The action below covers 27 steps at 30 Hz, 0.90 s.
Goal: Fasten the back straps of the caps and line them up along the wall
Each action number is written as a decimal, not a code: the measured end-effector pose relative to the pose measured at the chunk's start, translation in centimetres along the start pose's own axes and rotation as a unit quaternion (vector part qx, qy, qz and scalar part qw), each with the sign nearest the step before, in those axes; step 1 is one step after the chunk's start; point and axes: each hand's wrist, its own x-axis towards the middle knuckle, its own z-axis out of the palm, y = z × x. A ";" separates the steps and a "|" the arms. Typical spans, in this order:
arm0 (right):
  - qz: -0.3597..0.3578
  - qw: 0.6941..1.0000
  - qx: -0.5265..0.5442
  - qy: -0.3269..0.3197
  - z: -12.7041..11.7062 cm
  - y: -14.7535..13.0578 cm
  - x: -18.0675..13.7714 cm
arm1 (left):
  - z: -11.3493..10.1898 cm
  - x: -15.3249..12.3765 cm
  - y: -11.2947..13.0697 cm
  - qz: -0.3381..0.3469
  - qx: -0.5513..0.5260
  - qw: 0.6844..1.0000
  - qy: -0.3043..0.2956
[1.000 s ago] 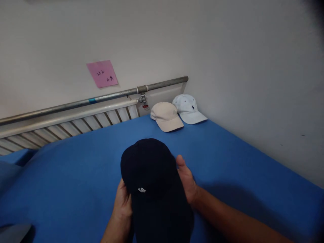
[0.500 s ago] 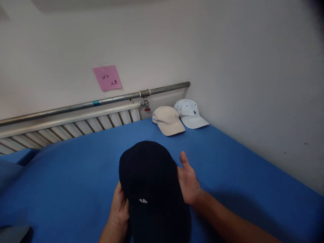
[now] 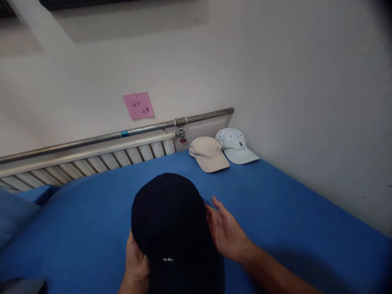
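A dark navy, almost black baseball cap is held up in front of me, its crown away from me and its brim towards me. A small white emblem shows at the front of the crown. My left hand grips the cap's left side, with the fingers hidden behind or inside it. On the other side my right hand supports the edge, thumb stretched out and fingertips hidden by the cap. Beyond, a beige cap and a white cap with a dark emblem lie side by side near the wall corner.
A blue covered surface spreads below the hands, bounded by walls at the back and right. Behind it run a metal pipe with a valve and a white radiator. A pink note hangs above. A greyish brim-like item lies bottom left.
The dark cap and both hands have shifted slightly left in view, and the cap is tilted a little differently. The view has tipped up, so the background sits lower.
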 end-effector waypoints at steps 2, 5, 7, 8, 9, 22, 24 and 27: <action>0.037 0.999 0.005 0.008 0.1 0.9 -0.1 | -0.3 0.1 0.1 0.058 0.004 0.998 0.005; 0.059 0.998 0.002 -0.022 0.1 2.2 -0.3 | 0.0 0.4 0.2 0.109 0.001 0.994 0.015; 0.051 0.997 -0.021 -0.045 0.2 2.7 -0.3 | 0.4 0.8 0.3 0.104 -0.022 0.994 0.020; 0.048 0.997 -0.039 -0.050 0.2 2.9 -0.3 | 0.5 1.1 0.4 0.078 -0.044 0.996 0.019; 0.049 0.996 -0.056 -0.052 0.2 3.0 -0.3 | 0.6 1.3 0.5 0.044 -0.071 0.996 0.016; 0.073 0.993 -0.074 -0.060 -0.7 3.2 0.2 | 0.1 1.9 0.9 0.041 -0.132 0.989 0.056; 0.062 0.994 -0.074 -0.056 -0.6 3.1 0.2 | 0.1 2.0 0.8 0.033 -0.133 0.989 0.063; 0.056 0.994 -0.076 -0.056 -0.4 3.0 0.2 | 0.0 2.4 0.8 0.000 -0.140 0.987 0.080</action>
